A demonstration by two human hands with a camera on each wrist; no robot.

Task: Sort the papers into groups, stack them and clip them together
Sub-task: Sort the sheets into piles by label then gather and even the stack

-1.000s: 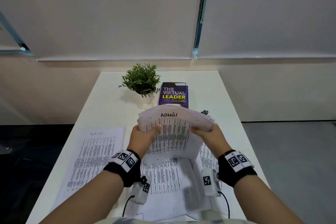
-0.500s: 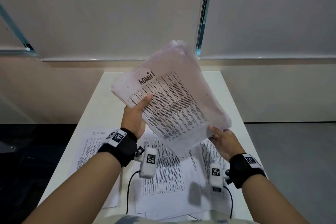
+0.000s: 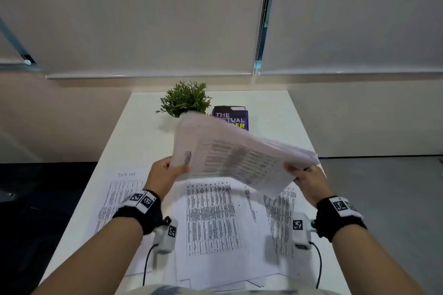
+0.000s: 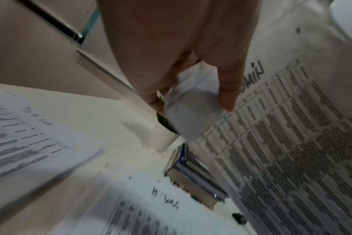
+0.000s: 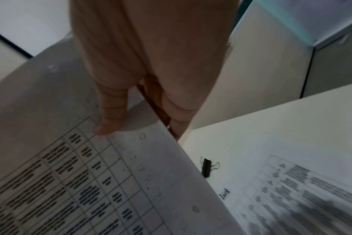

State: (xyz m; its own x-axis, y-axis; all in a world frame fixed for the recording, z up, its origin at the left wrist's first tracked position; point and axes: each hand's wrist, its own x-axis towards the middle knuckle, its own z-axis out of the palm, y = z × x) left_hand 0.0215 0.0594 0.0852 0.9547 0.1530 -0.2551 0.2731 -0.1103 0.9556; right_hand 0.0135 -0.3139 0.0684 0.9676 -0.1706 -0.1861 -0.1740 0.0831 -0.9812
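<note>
1. I hold a stack of papers (image 3: 235, 158) in the middle of the head view, lifted above the tabletop (image 3: 134, 141) and blurred, its printed table facing up.
2. My left hand (image 3: 163, 175) grips the stack's left edge; in the left wrist view my thumb (image 4: 227, 89) lies on the top sheet beside a handwritten word, with the other fingers curled underneath.
3. My right hand (image 3: 309, 182) grips the stack's right edge; in the right wrist view my thumb (image 5: 110, 117) presses on the printed grid, with the fingers tucked under the paper's edge.
4. Both hands are therefore clamped on the same stack, well apart from each other, one at each end.
5. More printed sheets lie flat on the tabletop below: one sheet (image 3: 115, 201) with a handwritten heading at lower left of the head view, a middle sheet (image 3: 211, 218) directly beneath the stack, and overlapping sheets (image 3: 280, 218) at lower right.
6. A black binder clip (image 5: 207, 167) lies on the bare tabletop in the right wrist view, right of centre, just beside the edge of the held stack.
7. At the far end of the tabletop stand a small green potted plant (image 3: 184, 99) and, just right of it, a purple book (image 3: 230, 116), partly hidden by the stack.
</note>
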